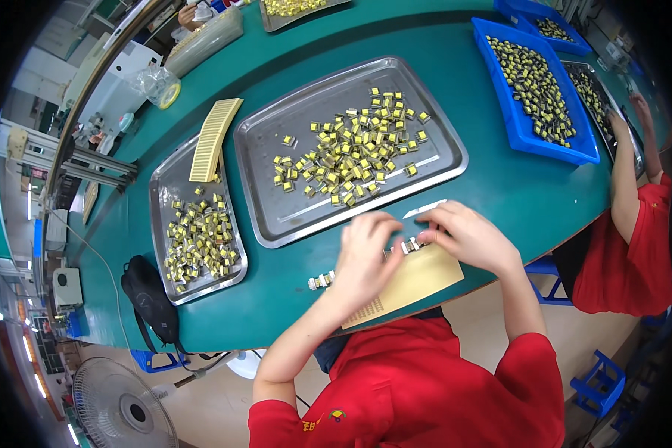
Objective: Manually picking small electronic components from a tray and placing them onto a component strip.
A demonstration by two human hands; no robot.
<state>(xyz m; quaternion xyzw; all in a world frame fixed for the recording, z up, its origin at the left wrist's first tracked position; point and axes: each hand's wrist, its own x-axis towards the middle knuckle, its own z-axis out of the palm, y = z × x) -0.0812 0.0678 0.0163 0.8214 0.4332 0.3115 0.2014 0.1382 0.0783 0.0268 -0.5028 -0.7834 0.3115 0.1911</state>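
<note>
A row of small transformers (408,246) with metal pins lies at the table's near edge, between my two hands. My left hand (366,250) is curled over the row, its thumb and fingers closed on the pieces there. From the right, my right hand (464,233) pinches at the row's other end, partly hiding it. More of the row (322,281) shows left of my left wrist. Under my hands is a yellow card (418,281) with rows of small marks at its lower left. A thin white strip (424,209) lies just beyond my right fingers.
A large metal tray (257,190) holds many yellow-topped transformers; a smaller one (159,246) at left holds more, with a slotted yellow board (215,142) across its rim. Blue bins (517,142) stand at right, near a co-worker in red (635,261). A black pouch (151,299) lies left.
</note>
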